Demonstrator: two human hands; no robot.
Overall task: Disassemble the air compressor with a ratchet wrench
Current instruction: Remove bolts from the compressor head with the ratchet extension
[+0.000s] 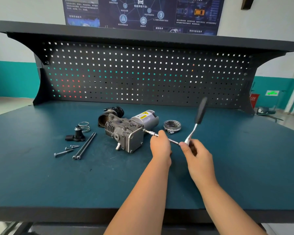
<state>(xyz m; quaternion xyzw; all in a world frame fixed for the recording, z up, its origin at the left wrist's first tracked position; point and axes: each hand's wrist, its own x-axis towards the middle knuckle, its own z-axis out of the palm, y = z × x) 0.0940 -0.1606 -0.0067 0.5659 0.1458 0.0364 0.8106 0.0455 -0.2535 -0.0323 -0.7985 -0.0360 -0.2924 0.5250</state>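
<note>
While the air compressor (pixel 126 131) lies on its side near the middle of the blue-green surface (pixel 41 175), both hands work at its right end. The left hand (pixel 160 146) is closed around the thin metal bar (pixel 153 133) that sticks out of the compressor's flat end plate. The right hand (pixel 196 153) grips the shiny neck of the ratchet wrench (pixel 196 124), just beside the left hand. The wrench's black handle points up and away and looks blurry.

Left of the compressor lie loose parts: two long black bolts (pixel 85 146) side by side, a few short screws (pixel 66 150), a small black piece (pixel 75 135) and a wire spring (pixel 84 126). A round metal cap (pixel 172 125) sits to the right of the compressor, with a small socket (pixel 171 132) just beside it. A dark board full of holes (pixel 143 73) stands at the back.
</note>
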